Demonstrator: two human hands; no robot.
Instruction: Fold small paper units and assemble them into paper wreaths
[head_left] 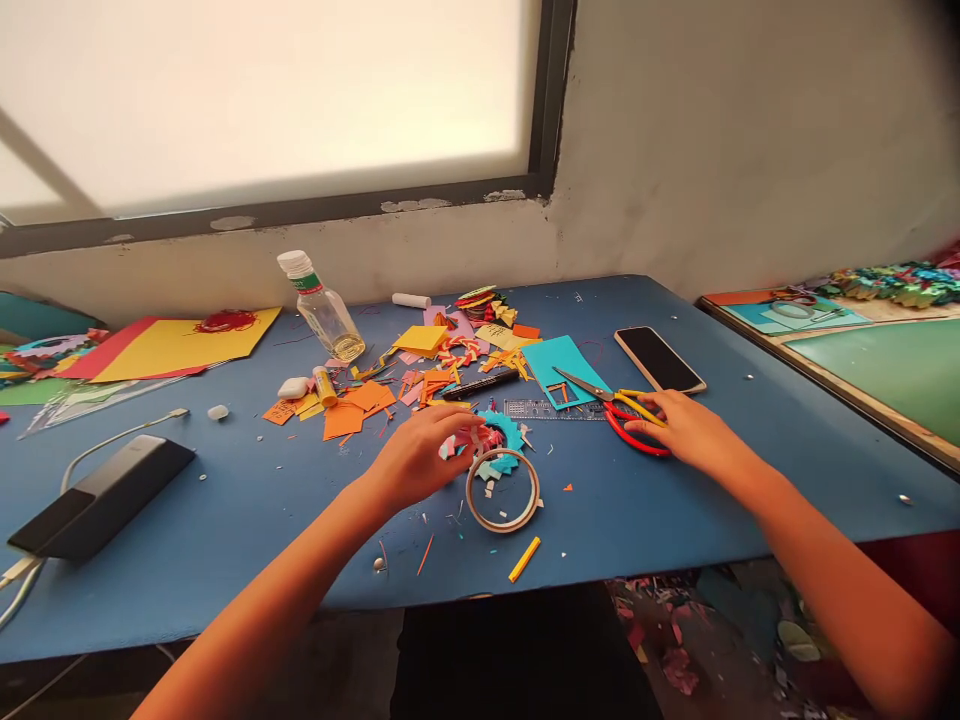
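On the table (757,430), scissors (609,396) lie right of the ring (502,527), phone (660,360) behind them, bottle (330,322) back left

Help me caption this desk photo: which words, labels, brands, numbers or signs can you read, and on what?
None can be read with certainty.
Green bottle label: too small and blurred.
Orange note and pale yellow note: dark marks, unreadable.
Clear ruler: markings too small.
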